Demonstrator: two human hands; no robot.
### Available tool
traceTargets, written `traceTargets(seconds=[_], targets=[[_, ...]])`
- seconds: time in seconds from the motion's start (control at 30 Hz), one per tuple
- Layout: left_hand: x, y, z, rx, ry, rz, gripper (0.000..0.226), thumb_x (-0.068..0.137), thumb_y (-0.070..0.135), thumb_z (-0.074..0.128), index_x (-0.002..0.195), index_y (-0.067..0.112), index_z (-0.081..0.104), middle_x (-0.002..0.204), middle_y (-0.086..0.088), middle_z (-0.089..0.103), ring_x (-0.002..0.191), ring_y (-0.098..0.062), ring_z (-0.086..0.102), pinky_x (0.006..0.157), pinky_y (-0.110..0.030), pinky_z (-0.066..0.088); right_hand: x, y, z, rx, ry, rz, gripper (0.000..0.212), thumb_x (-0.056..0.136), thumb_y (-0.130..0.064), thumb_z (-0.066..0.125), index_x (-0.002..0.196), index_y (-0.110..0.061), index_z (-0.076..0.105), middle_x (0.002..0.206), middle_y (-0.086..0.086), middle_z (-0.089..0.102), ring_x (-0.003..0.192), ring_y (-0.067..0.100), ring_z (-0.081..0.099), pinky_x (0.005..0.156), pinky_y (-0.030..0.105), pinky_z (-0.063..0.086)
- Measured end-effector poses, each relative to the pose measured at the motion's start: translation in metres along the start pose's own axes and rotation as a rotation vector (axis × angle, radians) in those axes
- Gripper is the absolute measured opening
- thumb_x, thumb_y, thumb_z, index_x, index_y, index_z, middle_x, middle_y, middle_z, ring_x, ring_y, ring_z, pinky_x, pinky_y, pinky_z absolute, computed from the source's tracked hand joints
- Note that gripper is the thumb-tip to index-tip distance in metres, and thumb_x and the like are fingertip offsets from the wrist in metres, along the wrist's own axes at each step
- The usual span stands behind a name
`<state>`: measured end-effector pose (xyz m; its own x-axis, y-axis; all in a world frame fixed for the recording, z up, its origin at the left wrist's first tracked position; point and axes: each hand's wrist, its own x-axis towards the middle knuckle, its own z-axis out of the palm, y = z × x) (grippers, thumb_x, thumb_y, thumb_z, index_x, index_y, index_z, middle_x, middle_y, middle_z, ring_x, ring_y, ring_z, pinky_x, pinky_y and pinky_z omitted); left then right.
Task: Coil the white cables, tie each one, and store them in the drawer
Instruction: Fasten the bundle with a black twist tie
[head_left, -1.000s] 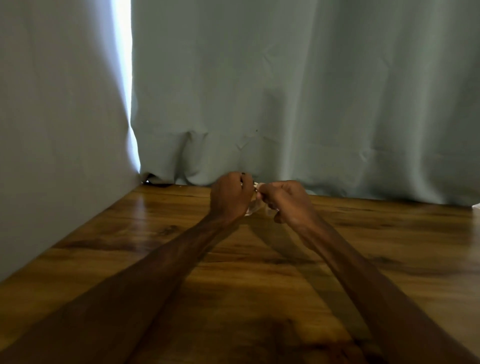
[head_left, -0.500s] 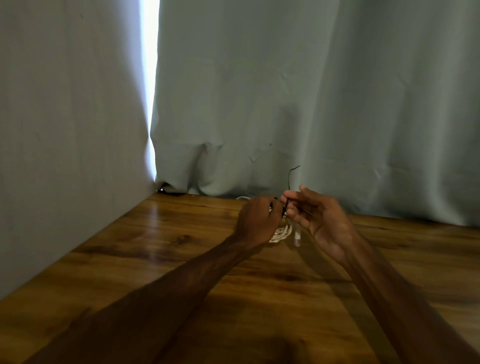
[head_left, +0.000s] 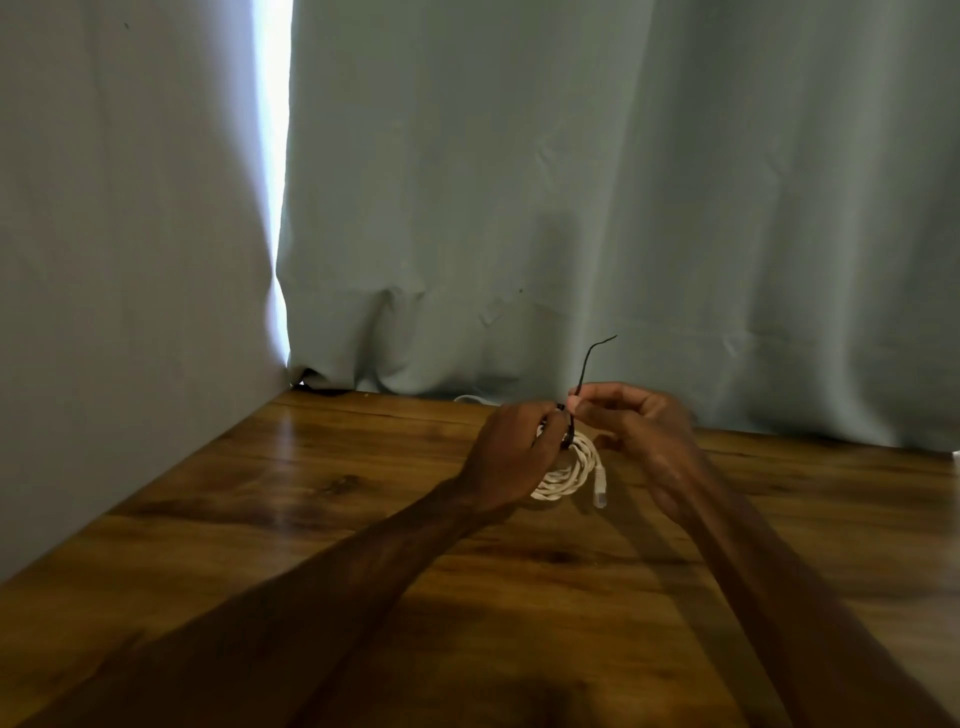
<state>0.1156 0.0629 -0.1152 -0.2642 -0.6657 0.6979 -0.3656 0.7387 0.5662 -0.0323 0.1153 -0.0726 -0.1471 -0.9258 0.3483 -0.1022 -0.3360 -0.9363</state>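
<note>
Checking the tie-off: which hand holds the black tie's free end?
The right hand pinches the black tie below its upright tail; the left hand holds the coiled white cable instead.

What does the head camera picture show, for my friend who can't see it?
Over a wooden table, the left hand holds a coiled white cable while the right hand pinches a thin black tie looped round it, its loose end sticking up. A pale curtain hangs behind.

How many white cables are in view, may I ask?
2. One coiled white cable is in the left hand, while the right hand pinches its black tie; a second cable seems to peek out by the curtain. Others may be hidden.
</note>
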Motion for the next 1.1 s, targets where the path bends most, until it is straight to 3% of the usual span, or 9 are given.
traceTargets(seconds=[0.23, 0.37, 0.57, 0.77, 0.83, 0.9, 0.97, 1.03, 1.1], targets=[[-0.002, -0.001, 0.002, -0.002, 0.068, 0.079, 0.043, 0.102, 0.033, 0.04, 0.085, 0.006, 0.069, 0.071, -0.008, 0.066, 0.063, -0.017, 0.062, 0.057, -0.03, 0.047, 0.001, 0.01, 0.001, -0.048, -0.085, 0.065, 0.017, 0.088, -0.024, 0.073, 0.098, -0.01, 0.076, 0.091, 0.011, 0.079, 0.079, 0.023, 0.073, 0.076, 0.038, 0.059], [-0.002, -0.003, 0.004, 0.045, 0.165, 0.151, 0.044, 0.1, 0.039, 0.038, 0.079, 0.01, 0.064, 0.064, -0.003, 0.062, 0.055, -0.014, 0.058, 0.052, -0.028, 0.045, -0.001, 0.011, 0.004, -0.029, -0.071, 0.098, 0.016, 0.09, -0.026, 0.072, 0.089, -0.012, 0.08, 0.09, 0.014, 0.079, 0.081, 0.026, 0.074, 0.075, 0.035, 0.059], [-0.003, 0.004, 0.004, 0.08, 0.206, 0.192, 0.032, 0.098, 0.037, 0.039, 0.076, 0.02, 0.053, 0.064, 0.008, 0.051, 0.054, -0.006, 0.05, 0.054, -0.014, 0.034, 0.001, 0.012, 0.005, 0.082, -0.044, 0.345, 0.024, 0.09, -0.013, 0.064, 0.104, 0.004, 0.075, 0.102, 0.018, 0.078, 0.094, 0.031, 0.073, 0.092, 0.045, 0.056], [-0.004, 0.005, 0.007, 0.135, 0.237, 0.232, 0.028, 0.098, 0.032, 0.041, 0.075, 0.02, 0.05, 0.064, 0.001, 0.053, 0.055, -0.014, 0.049, 0.052, -0.028, 0.037, 0.002, 0.016, -0.003, 0.151, -0.098, 0.512, 0.016, 0.08, 0.002, 0.055, 0.078, 0.005, 0.071, 0.069, 0.011, 0.068, 0.057, 0.019, 0.06, 0.054, 0.025, 0.055], [-0.006, 0.009, 0.006, 0.168, 0.253, 0.266, 0.023, 0.097, 0.03, 0.043, 0.076, 0.022, 0.047, 0.064, 0.004, 0.05, 0.055, -0.011, 0.045, 0.053, -0.021, 0.03, 0.002, 0.016, -0.004, 0.181, -0.108, 0.536, 0.021, 0.066, -0.001, 0.061, 0.081, 0.008, 0.073, 0.082, 0.018, 0.07, 0.074, 0.029, 0.066, 0.079, 0.033, 0.06], [-0.007, 0.013, 0.006, 0.18, 0.246, 0.29, 0.02, 0.097, 0.028, 0.043, 0.078, 0.024, 0.046, 0.067, 0.008, 0.048, 0.055, -0.005, 0.042, 0.054, -0.012, 0.027, 0.001, 0.015, -0.004, 0.213, -0.107, 0.57, 0.03, 0.064, -0.002, 0.061, 0.089, 0.012, 0.071, 0.095, 0.026, 0.07, 0.09, 0.037, 0.067, 0.102, 0.045, 0.053], [-0.007, 0.015, 0.008, 0.135, 0.229, 0.285, 0.022, 0.098, 0.027, 0.045, 0.077, 0.023, 0.048, 0.066, 0.009, 0.048, 0.054, -0.003, 0.044, 0.054, -0.01, 0.029, -0.001, 0.015, -0.004, 0.209, -0.1, 0.59, 0.021, 0.08, -0.001, 0.055, 0.086, 0.011, 0.07, 0.087, 0.025, 0.071, 0.077, 0.033, 0.069, 0.088, 0.042, 0.059], [-0.006, 0.014, 0.009, 0.045, 0.227, 0.248, 0.028, 0.097, 0.027, 0.046, 0.071, 0.018, 0.05, 0.061, 0.008, 0.05, 0.052, -0.007, 0.049, 0.05, -0.019, 0.036, 0.0, 0.018, -0.004, 0.232, -0.106, 0.606, 0.026, 0.09, -0.003, 0.049, 0.085, 0.01, 0.071, 0.083, 0.023, 0.072, 0.071, 0.029, 0.069, 0.073, 0.037, 0.062], [-0.003, 0.012, 0.009, -0.001, 0.235, 0.217, 0.033, 0.097, 0.03, 0.046, 0.068, 0.014, 0.053, 0.057, 0.006, 0.051, 0.05, -0.012, 0.052, 0.047, -0.03, 0.04, 0.002, 0.019, -0.003, 0.273, -0.096, 0.617, 0.025, 0.092, -0.002, 0.049, 0.09, 0.011, 0.07, 0.086, 0.023, 0.071, 0.075, 0.029, 0.068, 0.074, 0.036, 0.062]])
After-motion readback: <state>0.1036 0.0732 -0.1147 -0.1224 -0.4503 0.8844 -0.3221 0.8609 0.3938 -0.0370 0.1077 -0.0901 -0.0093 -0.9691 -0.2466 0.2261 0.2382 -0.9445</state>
